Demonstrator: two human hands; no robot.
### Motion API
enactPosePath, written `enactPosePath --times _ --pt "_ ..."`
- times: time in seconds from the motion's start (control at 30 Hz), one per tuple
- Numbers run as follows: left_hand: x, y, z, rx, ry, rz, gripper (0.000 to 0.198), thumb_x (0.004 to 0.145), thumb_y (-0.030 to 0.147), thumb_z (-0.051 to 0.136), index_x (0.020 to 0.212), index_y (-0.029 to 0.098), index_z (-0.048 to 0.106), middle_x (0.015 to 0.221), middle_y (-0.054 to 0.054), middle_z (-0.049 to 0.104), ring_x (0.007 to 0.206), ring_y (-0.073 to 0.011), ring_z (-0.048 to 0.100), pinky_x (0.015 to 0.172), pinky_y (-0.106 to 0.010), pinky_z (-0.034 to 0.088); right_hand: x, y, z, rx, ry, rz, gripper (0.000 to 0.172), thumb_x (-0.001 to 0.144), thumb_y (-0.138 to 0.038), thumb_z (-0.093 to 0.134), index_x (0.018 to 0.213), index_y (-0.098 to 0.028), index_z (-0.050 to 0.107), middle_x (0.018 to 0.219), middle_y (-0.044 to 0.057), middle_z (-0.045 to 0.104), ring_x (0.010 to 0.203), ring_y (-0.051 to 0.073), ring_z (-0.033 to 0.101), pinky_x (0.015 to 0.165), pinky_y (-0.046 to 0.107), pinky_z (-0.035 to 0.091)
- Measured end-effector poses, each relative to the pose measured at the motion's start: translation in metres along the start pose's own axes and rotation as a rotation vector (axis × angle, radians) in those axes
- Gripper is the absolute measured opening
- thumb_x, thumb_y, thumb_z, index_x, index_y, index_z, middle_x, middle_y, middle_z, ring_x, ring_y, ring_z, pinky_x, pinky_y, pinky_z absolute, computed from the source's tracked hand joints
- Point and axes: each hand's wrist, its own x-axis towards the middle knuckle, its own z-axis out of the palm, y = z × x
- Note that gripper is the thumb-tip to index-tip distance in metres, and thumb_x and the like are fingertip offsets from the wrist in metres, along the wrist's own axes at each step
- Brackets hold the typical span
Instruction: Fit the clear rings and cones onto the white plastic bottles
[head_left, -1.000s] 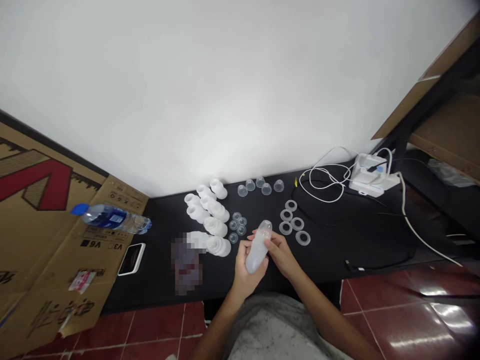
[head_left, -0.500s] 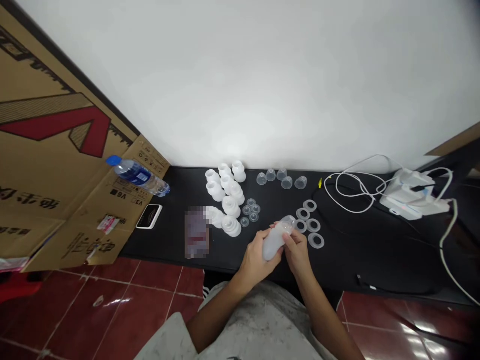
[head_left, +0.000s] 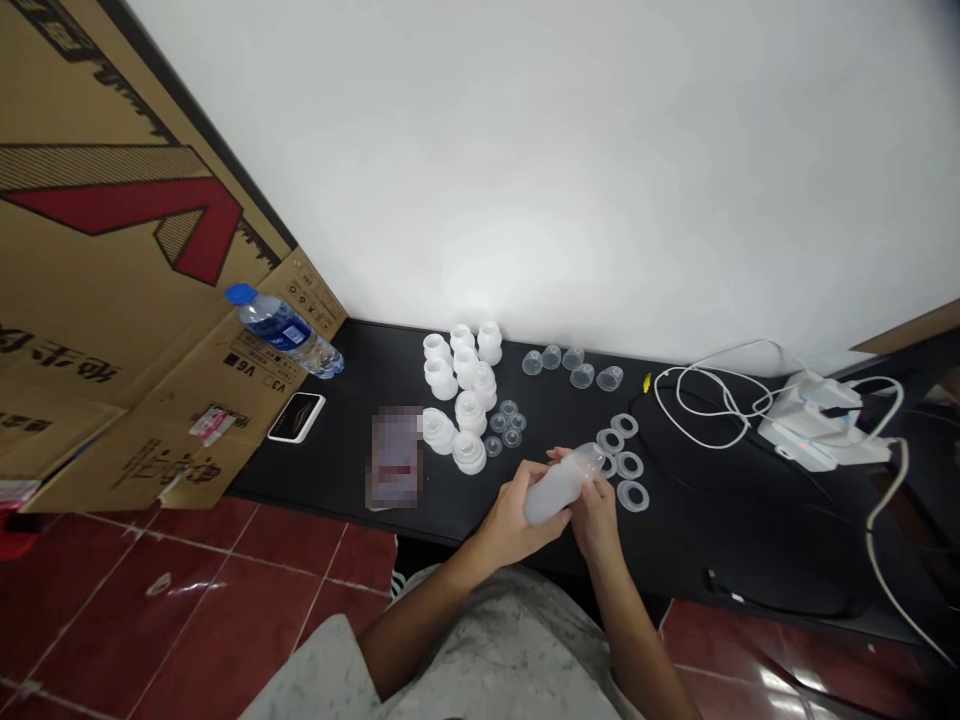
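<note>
Left hand (head_left: 517, 517) wraps the bottle (head_left: 556, 487); right hand (head_left: 598, 512) pinches its top, perhaps twisting. It has tilted flatter since a second ago.

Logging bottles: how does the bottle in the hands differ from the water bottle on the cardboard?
The held bottle is milky, unlabelled; the water bottle is clear with blue cap and label. The left hand and right hand grip the held bottle; the water bottle lies untouched on cardboard. Both look plastic.
</note>
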Motion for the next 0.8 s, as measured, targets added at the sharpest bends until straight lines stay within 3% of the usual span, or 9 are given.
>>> enactPosePath --times 0.2,0.37,0.53,0.63,0.73,0.8 --pt "0.004 0.0 0.002 0.088 0.066 0.067 0.048 0.09 0.035 0.085 0.13 0.024 0.063 0.123 -0.007 0.076 0.109 -0.0244 0.074 0.095 -0.036 0.059 -0.002 0.012 -0.007 -0.224 0.185 -0.085 0.049 0.099 -0.058 0.075 0.128 -0.019 0.079 0.127 0.015 0.082 0.111 0.031 0.077 0.094 0.041 0.061" --pt "-0.003 -0.001 0.008 0.201 0.199 0.166 0.052 0.097 0.027 0.075 0.146 0.025 0.059 0.138 -0.012 0.073 0.118 -0.026 0.075 0.095 -0.039 0.066 -0.006 0.0 0.0 -0.301 0.413 -0.179 0.049 0.107 -0.053 0.065 0.143 -0.02 0.07 0.118 0.014 0.081 0.075 0.021 0.068 0.061 0.029 0.05" --pt "-0.03 -0.004 -0.006 0.399 0.354 0.431 0.058 0.098 0.024 0.075 0.152 0.025 0.056 0.139 -0.016 0.072 0.127 -0.0301 0.071 0.098 -0.043 0.067 -0.02 -0.005 0.011 -0.422 0.284 -0.251 0.056 0.111 -0.057 0.055 0.151 -0.02 0.061 0.122 0.019 0.081 0.061 0.02 0.062 0.053 0.032 0.048" --pt "-0.044 -0.006 -0.028 0.523 0.53 0.426 0.055 0.095 0.026 0.081 0.146 0.023 0.06 0.133 -0.016 0.068 0.122 -0.0301 0.07 0.095 -0.043 0.066 -0.024 0.001 0.014 -0.399 0.191 -0.261 0.051 0.11 -0.053 0.06 0.152 -0.024 0.056 0.122 0.016 0.081 0.055 0.017 0.062 0.049 0.031 0.049" --pt "-0.045 -0.006 -0.051 0.647 0.798 0.38 0.061 0.091 0.03 0.089 0.142 0.02 0.058 0.121 -0.012 0.061 0.107 -0.0264 0.067 0.085 -0.039 0.062 -0.022 0.004 0.015 -0.483 0.155 -0.333 0.05 0.103 -0.05 0.072 0.144 -0.025 0.062 0.123 0.015 0.079 0.076 0.025 0.074 0.055 0.033 0.055" --pt "-0.038 -0.006 -0.062 0.719 0.895 0.332 0.075 0.087 0.038 0.093 0.147 0.017 0.054 0.121 -0.012 0.057 0.101 -0.0248 0.062 0.082 -0.038 0.059 -0.02 0.002 0.019 -0.6 0.057 -0.34 0.048 0.097 -0.044 0.08 0.139 -0.026 0.066 0.124 0.014 0.078 0.083 0.026 0.075 0.06 0.034 0.058"
